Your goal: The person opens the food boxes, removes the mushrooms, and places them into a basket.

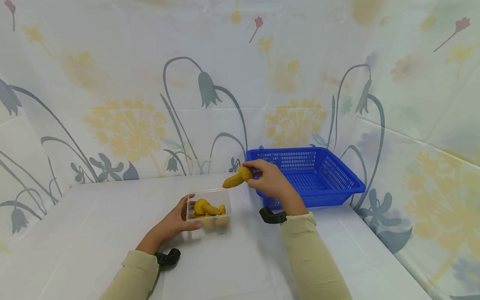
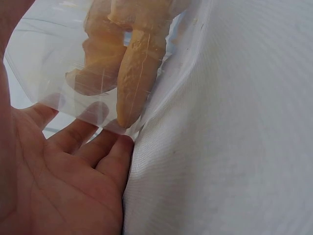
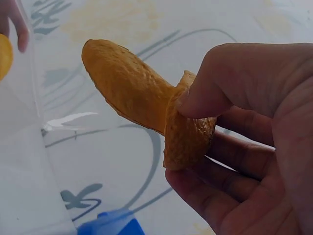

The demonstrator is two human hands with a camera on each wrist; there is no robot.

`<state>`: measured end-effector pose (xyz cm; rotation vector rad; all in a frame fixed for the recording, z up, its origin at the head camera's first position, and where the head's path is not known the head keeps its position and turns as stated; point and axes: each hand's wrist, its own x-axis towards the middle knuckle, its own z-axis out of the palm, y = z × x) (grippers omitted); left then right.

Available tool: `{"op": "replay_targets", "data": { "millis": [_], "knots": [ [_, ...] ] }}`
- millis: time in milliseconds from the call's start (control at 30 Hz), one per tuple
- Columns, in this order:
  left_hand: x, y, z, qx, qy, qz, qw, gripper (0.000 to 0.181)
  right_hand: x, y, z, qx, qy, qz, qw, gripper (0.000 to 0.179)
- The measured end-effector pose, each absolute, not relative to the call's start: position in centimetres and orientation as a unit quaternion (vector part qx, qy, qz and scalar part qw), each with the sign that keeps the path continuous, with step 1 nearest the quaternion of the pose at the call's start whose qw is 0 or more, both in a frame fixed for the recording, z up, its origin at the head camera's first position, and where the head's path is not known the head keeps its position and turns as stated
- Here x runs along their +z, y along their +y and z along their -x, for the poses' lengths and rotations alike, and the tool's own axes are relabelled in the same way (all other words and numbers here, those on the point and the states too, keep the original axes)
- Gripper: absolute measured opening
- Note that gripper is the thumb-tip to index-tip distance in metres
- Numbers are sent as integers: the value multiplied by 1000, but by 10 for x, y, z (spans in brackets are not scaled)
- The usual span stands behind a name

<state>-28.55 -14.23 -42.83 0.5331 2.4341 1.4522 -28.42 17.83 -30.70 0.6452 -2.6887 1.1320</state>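
Note:
My right hand (image 1: 271, 179) pinches a yellow mushroom (image 1: 238, 177) by its cap, thumb on one side and fingers on the other. In the right wrist view the thick stem of this mushroom (image 3: 127, 81) points away from the hand, up and to the left. A clear plastic box (image 1: 208, 204) on the table holds several more yellow mushrooms (image 1: 205, 207). My left hand (image 1: 171, 223) grips the box at its left side, thumb along the near side. From the left wrist, the fingers (image 2: 73, 137) show against the clear wall, with mushrooms (image 2: 139, 73) behind it.
A blue plastic basket (image 1: 307, 200) with slotted walls stands at the back right, just behind my right hand. White cloth covers the table (image 1: 93, 225). A flower-printed sheet (image 1: 225, 83) hangs behind and along the right side.

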Motion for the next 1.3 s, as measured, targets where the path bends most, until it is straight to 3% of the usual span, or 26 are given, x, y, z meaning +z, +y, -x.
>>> {"op": "replay_targets", "data": {
  "millis": [567, 1300],
  "knots": [
    [-427, -143, 285, 497, 837, -192, 126, 104, -305, 218, 288, 445, -885, -124, 48, 53],
    [-429, -143, 287, 501, 835, -194, 123, 104, -319, 264, 296, 418, -903, -83, 62, 51]
  ]
}}
